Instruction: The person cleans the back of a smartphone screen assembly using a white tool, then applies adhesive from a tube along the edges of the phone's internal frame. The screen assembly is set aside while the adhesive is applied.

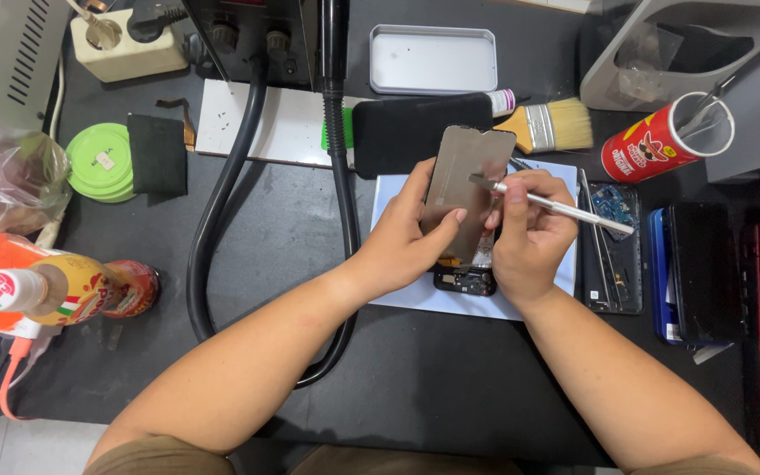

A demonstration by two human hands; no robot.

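Two hands meet over a white sheet (398, 299) at the middle of the dark tabletop (415, 378). The left hand (402, 242) is closed around a thin grey phone panel (464, 180), holding it tilted up off the sheet, thumb pressed on its face. The right hand (529, 233) grips a slim silver tool (565, 209) like a pen, its tip touching the panel's upper right part. Just below the panel, a black phone body (465, 280) lies on the sheet, partly hidden by both hands. To the right lies an opened phone frame (613, 251). Farther off rest a paintbrush (551, 126), a red can (661, 141) holding tools, and a shallow metal tray (433, 60). A thick black hose (222, 202) curves along the left.
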